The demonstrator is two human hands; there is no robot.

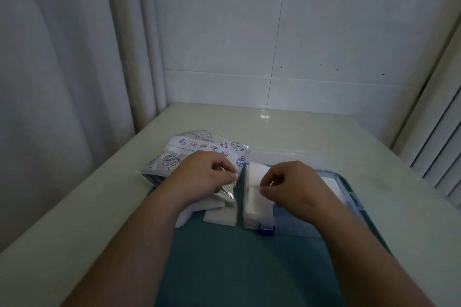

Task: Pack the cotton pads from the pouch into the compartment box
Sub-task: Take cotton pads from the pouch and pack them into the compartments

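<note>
Desk: pale, glossy, smooth top. Teal mat lies flat on it, matte.
Compartment box: clear hard plastic, rectangular, blue trim, sits on the mat's right part, lid open. Blue latch on the near edge.
Pouch: crinkly film bag, white with blue line art (fish, round icons), silver foil inside. It sits left of the box, almost touching it; print too small to read.
Left grip: fingers curled, pinching the pouch's foil mouth.
Right grip: thumb and forefinger pressed together over the box's left column, probably pinching the top pad; the contact is hard to see.
Cotton pads: white, square, soft, stacked in the left compartments. Loose pads on the mat at the pouch's mouth.
</note>
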